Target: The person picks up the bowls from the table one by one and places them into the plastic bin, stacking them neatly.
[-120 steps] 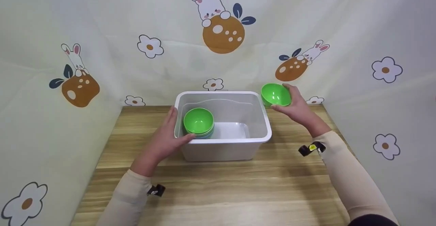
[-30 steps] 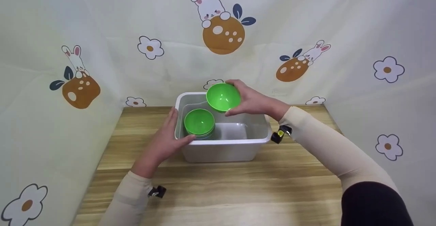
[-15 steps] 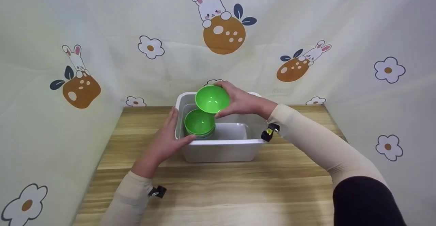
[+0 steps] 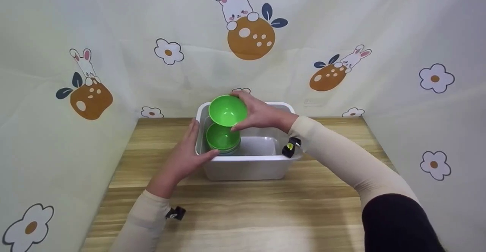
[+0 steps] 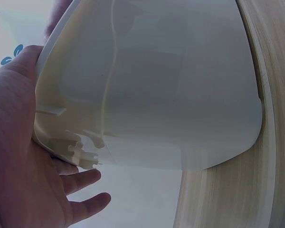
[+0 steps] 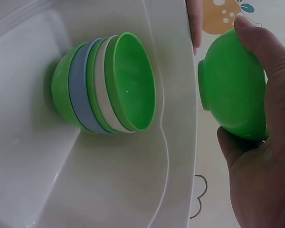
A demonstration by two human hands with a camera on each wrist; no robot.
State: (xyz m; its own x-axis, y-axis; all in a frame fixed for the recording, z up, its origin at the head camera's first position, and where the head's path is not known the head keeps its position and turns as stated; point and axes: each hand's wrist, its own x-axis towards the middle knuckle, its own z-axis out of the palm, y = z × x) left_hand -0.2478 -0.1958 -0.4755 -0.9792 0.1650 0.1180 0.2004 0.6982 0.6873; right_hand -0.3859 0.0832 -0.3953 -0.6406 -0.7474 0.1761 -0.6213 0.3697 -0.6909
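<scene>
A white plastic bin (image 4: 246, 168) stands on the table with a stack of bowls (image 4: 223, 139) inside at its left end. In the right wrist view the nested bowls (image 6: 102, 88) are green, pale blue and white, the top one green. My right hand (image 4: 260, 111) grips a separate green bowl (image 4: 228, 111) by its side, thumb and fingers at opposite edges. That bowl is upright, above the bin's rim, and overlaps the back of the stack in the head view. My left hand (image 4: 184, 155) rests at the bin's front left corner, thumb over the rim, fingers (image 5: 88, 209) spread and fairly straight.
Wood-grain table (image 4: 243, 214) extends in front of the bin and to both sides. Printed cloth walls (image 4: 190, 85) with rabbits, oranges and flowers close in the back and sides. Bare bin floor (image 4: 260, 145) shows right of the stack.
The right hand has carried the green bowl leftward, from beyond the bin's right side to over its left end near the stack. The left hand and the bin stay in place.
</scene>
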